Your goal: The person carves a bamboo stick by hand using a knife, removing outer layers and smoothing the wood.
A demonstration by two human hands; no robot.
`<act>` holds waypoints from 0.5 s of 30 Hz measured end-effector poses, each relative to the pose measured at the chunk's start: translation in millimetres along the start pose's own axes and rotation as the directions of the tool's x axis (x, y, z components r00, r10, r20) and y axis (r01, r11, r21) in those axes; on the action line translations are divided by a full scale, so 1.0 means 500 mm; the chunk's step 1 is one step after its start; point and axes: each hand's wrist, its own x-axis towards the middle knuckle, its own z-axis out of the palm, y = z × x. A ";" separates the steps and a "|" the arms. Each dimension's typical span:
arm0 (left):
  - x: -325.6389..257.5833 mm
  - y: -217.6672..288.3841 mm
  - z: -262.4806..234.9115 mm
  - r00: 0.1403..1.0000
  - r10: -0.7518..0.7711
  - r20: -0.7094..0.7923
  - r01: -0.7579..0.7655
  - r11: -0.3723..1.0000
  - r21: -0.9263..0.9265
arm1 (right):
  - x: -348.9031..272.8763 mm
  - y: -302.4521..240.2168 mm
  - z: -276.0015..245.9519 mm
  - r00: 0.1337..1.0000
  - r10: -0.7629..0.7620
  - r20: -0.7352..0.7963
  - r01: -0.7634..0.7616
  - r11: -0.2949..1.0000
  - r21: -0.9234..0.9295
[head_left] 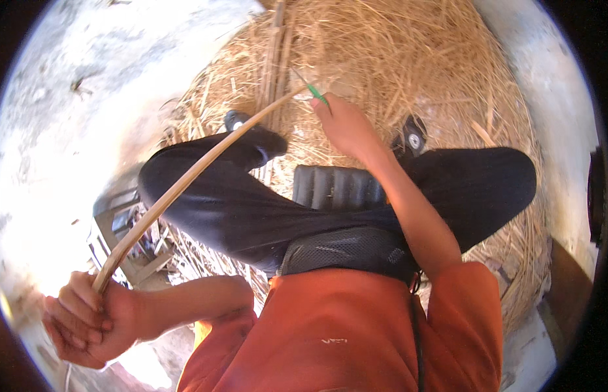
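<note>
A long, pale strip that looks like bamboo or wood (186, 179) runs from the lower left up to the far middle. My left hand (91, 320) is closed in a fist around its near end, out to the left of my body. Beyond my lap, my right hand (346, 127) is closed on a small knife with a green handle (316, 94). The knife's thin blade points away to the upper left and crosses the far tip of the strip. Whether blade and strip touch I cannot tell.
Straw and shavings (395, 59) cover the floor ahead. Several long strips (272, 59) lie at the far side. A dark ribbed cushion or seat (336, 186) is between my bent legs. Pale walls (88, 78) curve along both sides. A low box-like frame (114, 222) stands by my left knee.
</note>
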 end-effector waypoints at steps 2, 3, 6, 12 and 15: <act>-0.009 0.004 0.002 0.999 -0.004 -0.052 0.006 0.999 0.041 | -0.107 -0.129 -0.021 0.981 -0.165 0.099 0.138 0.962 0.236; -0.010 0.006 0.006 0.999 -0.037 0.022 0.038 0.998 -0.058 | -0.155 -0.174 -0.025 0.947 -0.310 0.088 0.284 0.931 0.231; -0.024 0.010 0.028 0.990 -0.019 0.137 0.051 0.971 -0.233 | -0.255 -0.253 -0.022 0.890 -0.426 0.165 0.381 0.892 0.244; -0.030 0.011 0.047 0.976 0.043 0.213 0.011 0.970 -0.245 | -0.299 -0.236 0.027 0.920 -0.384 -0.076 0.390 0.914 0.109; -0.046 0.031 0.055 0.973 0.032 0.229 0.028 0.966 -0.255 | -0.263 -0.178 0.051 0.933 -0.317 -0.169 0.323 0.946 0.007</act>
